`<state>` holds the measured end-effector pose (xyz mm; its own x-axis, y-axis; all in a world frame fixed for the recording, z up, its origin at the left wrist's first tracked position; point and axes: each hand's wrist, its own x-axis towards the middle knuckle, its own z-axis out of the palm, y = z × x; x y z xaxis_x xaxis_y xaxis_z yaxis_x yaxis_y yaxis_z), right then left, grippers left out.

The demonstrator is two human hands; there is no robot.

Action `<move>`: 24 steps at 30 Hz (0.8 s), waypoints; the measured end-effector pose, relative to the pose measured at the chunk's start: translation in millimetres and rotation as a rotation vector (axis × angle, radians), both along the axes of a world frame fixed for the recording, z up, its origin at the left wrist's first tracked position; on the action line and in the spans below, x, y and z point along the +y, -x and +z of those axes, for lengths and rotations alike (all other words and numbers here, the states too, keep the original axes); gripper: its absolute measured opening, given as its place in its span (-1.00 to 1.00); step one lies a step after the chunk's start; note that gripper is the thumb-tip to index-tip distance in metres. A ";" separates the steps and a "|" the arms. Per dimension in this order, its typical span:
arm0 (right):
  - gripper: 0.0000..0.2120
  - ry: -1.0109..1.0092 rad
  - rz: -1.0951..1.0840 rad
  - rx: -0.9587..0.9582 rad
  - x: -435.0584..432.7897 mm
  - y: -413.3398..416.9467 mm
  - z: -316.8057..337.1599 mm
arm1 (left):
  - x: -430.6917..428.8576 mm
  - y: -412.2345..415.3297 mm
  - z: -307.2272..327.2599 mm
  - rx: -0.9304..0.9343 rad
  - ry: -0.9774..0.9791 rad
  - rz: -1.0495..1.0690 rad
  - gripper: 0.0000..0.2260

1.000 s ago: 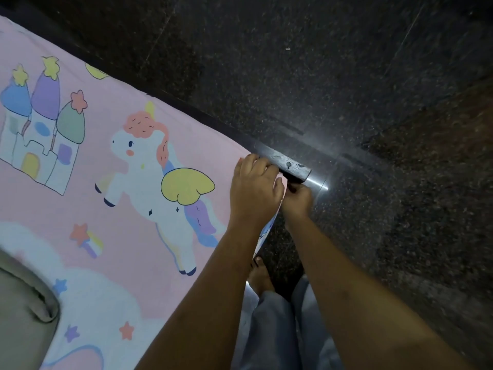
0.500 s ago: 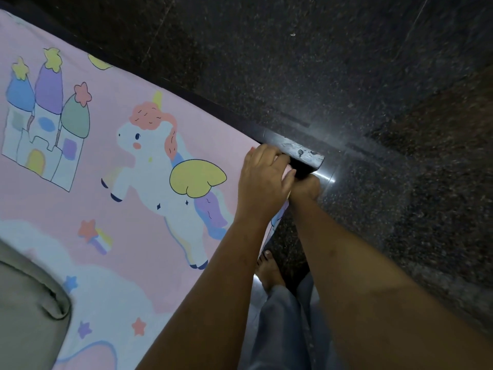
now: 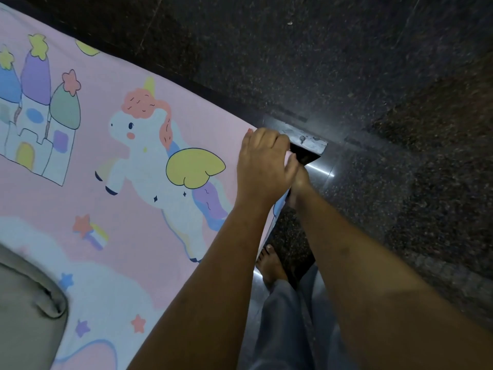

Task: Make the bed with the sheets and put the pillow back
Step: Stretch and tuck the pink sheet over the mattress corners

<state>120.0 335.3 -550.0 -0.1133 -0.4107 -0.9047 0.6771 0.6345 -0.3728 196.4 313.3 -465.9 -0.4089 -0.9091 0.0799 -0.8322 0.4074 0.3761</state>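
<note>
Both hands meet at the bed's near corner: the left hand point(image 3: 262, 166) lies on top with its fingers curled over the corner of the pink unicorn sheet point(image 3: 149, 241), a fold showing between thumb and fingers, while the right hand point(image 3: 300, 182) sits just beneath, touching it. Its fingers are hidden under the sheet's edge and the left hand, so its grip cannot be told. The sheet lies flat over the bed up to the dark metal frame corner point(image 3: 306, 141), and the grey pillow point(image 3: 24, 311) rests on it at lower left, cut off and blurred.
</note>
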 end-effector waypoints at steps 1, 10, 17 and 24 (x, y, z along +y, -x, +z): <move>-0.66 -0.009 -0.012 -0.008 -0.5 -0.6 -1.8 | -0.5 0.0 0.6 -0.010 -0.002 -0.006 -0.84; -0.67 -0.026 -0.129 -0.060 -1.4 -0.3 -19.5 | 2.4 -14.9 -7.5 0.057 0.015 -0.082 -0.73; -0.82 -0.142 0.297 0.122 -5.2 33.7 -9.7 | 15.0 -38.9 4.1 0.101 -0.077 0.218 -0.60; -0.68 -0.264 0.365 0.615 -10.7 66.9 50.6 | 11.7 -83.0 40.3 0.105 -0.233 0.530 -0.57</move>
<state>53.1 324.7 -499.5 -0.5272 -0.2976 -0.7959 0.1268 0.8986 -0.4200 279.4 325.0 -425.6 0.1059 -0.9857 -0.1314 -0.8531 -0.1580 0.4972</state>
